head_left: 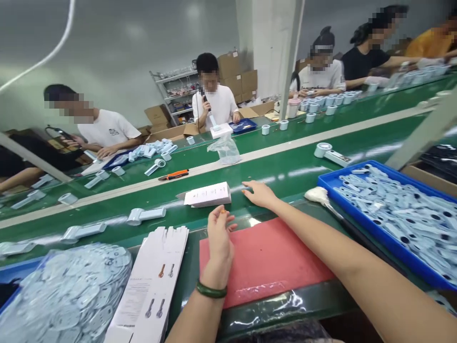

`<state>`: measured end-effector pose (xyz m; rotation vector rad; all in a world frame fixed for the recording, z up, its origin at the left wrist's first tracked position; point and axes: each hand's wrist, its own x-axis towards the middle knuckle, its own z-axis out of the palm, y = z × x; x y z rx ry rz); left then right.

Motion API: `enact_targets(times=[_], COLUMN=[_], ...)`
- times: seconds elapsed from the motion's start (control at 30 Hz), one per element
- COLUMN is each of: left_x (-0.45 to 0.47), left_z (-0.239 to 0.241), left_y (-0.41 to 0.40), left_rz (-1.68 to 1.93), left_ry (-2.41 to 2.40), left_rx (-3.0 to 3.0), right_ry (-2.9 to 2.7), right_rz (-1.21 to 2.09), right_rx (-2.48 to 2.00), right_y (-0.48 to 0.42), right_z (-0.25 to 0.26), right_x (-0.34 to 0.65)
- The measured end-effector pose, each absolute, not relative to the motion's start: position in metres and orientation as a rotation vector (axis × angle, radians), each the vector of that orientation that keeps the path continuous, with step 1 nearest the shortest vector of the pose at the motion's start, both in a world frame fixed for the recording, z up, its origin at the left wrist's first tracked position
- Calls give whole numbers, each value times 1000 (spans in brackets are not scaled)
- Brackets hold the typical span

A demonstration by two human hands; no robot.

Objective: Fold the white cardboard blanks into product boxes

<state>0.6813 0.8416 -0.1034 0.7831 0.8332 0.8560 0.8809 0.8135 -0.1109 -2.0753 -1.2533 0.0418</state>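
Note:
My left hand [220, 238], with a dark green bangle at the wrist, is raised over the left part of a red mat [278, 257]. Its fingers are loosely curled and apart, and nothing shows in them. Beyond the mat my right hand [262, 194] reaches over the green belt, fingers stretched out and holding nothing. Between and just ahead of the hands lies a white printed box [207, 194] on the belt. A gap shows between the right fingertips and the box; whether the left fingertips touch it, I cannot tell.
Flat printed cartons [148, 286] and a pile of pale blue plates [78, 295] lie left. A blue tray [323, 180] of pale blue parts and a mallet [317, 195] are right. Orange-handled pliers [174, 175] and a plastic bag [226, 150] lie ahead; co-workers sit across.

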Motion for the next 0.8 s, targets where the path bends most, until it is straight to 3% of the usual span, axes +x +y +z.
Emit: enact_targets(times=[0.13,0.37,0.8], left_x=[668,647,572], left_z=[-103,-122,-131], left_y=[855,814,790], left_rz=[1015,972,1038], left_ry=[905,886,907], left_rx=[776,812,898], right_ry=[-1528,-1967,-1869], right_rz=[-128,-177,-265], right_rx=[-2067,-2127,-2374], right_y=[843,923,946], right_z=[-97,-94,-95], right_x=[848,780,858])
